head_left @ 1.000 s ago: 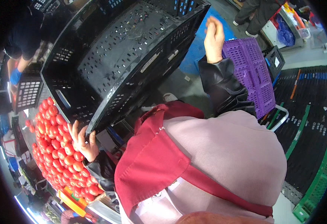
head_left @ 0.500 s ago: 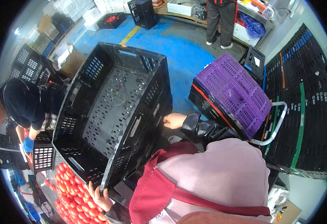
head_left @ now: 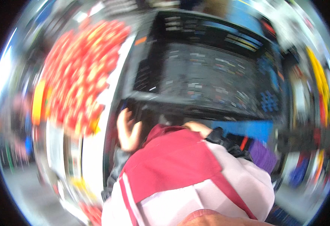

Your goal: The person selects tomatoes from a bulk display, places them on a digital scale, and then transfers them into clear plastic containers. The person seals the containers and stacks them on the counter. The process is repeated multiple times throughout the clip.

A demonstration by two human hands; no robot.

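Note:
A black plastic crate (head_left: 210,77), with slotted sides and a perforated bottom, stands in front of me; nothing is seen inside it. Below its near left corner is my left hand (head_left: 128,130), fingers and thumb apart, holding nothing. My right hand (head_left: 198,128) is close to the crate's near side. Its fingers are hidden behind my red apron (head_left: 172,158) and smeared, so I cannot tell whether it touches the crate. Left of the crate lies a large heap of red tomatoes (head_left: 85,71), blurred by motion.
A pale table edge (head_left: 114,81) runs between the tomatoes and the crate. Behind my right elbow sits a purple crate (head_left: 262,156). Blue floor (head_left: 244,128) shows beside it. A blurred yellow strip (head_left: 317,83) lies at the far right.
My view has swung left, bringing the tomatoes up beside the crate. My left hand has come off the crate's rim and its fingers have spread. The right hand stays near the crate's side.

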